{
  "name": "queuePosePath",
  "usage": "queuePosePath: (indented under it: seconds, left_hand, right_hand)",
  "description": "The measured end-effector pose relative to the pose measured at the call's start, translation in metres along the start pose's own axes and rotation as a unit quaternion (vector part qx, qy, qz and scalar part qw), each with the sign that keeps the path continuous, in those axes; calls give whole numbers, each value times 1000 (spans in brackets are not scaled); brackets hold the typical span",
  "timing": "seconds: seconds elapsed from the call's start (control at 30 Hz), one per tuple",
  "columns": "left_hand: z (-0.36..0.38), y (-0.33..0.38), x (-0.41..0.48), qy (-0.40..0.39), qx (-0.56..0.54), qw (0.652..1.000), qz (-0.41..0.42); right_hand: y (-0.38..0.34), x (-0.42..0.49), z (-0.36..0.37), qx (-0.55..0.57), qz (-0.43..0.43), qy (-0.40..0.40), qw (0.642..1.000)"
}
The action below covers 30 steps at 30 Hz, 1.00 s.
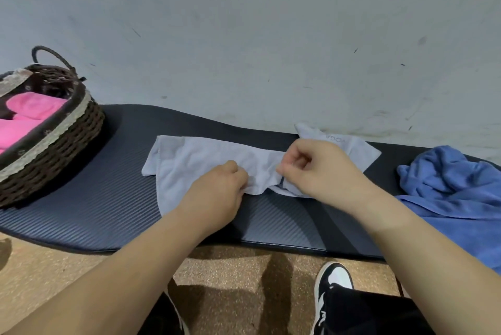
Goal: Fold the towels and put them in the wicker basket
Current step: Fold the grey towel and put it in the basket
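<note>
Done: pink towels (pixel 25 115) folded, in wicker basket (pixel 62 131), far left. In progress: grey towel (pixel 195 161) mid-mat, my left hand (pixel 217 191) and right hand (pixel 317 166) each pinching near edge. Pending: blue towel (pixel 455 188), crumpled, right.

A dark brown wicker basket (pixel 67 139) with a pale lace band round its rim stands upright, holding folded pink towels (pixel 35 109). Just right of the basket, a pale grey towel (pixel 189 161) lies partly folded and rumpled. Much farther right of the basket, a blue towel (pixel 447 188) lies crumpled in a heap.
</note>
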<state>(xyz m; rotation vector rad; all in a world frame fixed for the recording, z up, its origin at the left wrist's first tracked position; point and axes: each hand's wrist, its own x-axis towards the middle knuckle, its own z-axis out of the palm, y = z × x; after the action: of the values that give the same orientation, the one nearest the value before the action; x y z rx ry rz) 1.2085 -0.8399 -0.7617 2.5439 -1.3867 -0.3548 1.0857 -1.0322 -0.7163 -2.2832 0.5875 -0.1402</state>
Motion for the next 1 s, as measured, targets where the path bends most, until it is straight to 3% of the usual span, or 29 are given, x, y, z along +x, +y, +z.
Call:
queuePosePath:
  seconds: [0.1,0.23,0.4,0.47,0.6,0.9,1.0]
  left_hand:
    - [-2,0,-1,12,-3,1000,-13]
    - [-26,2,-2,66,-113,990,-46]
    - [-48,-3,-12,101,-178,978,-37]
    - [-57,-5,-18,99,-214,971,-38]
    - [-69,-4,-30,90,-248,964,-34]
    - [-85,0,-46,149,-313,938,-9]
    - [-88,-11,-44,143,-295,944,-14]
  right_hand:
    - [11,1,15,-64,-8,-54,996]
    - [25,7,17,-100,14,-81,992]
    - [17,9,19,-119,-32,21,992]
    - [8,5,17,-89,-67,21,994]
    - [-19,-14,25,108,-72,-54,990]
    - [-38,-15,28,112,-138,4,984]
    - [-43,-10,25,124,-134,40,982]
